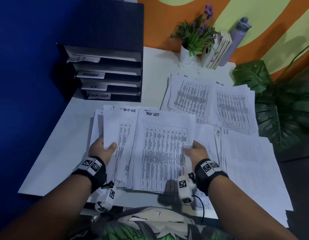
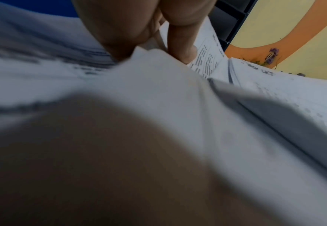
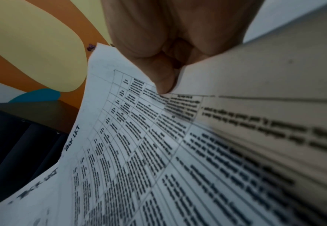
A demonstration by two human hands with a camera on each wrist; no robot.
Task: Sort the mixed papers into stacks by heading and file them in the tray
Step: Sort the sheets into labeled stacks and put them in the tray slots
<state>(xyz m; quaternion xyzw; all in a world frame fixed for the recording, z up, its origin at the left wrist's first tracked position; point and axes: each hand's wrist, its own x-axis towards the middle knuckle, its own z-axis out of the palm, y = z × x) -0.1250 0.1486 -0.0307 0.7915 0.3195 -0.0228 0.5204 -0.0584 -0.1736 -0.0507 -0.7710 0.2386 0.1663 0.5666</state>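
White fanned Task List printed sheets I'm pinching, left hand and right hand, are risking slipping, scattering unsorted.

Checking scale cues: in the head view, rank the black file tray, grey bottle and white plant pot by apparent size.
1. Black file tray, clearly largest.
2. Grey bottle.
3. White plant pot, smallest, though leaves partly hide it.

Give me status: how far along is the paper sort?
Done: sorted stacks lie on the desk, one headed IT. In hand: left hand and right hand grip the task list sheets. Left: nothing visibly filed; the tray slots show only labels.
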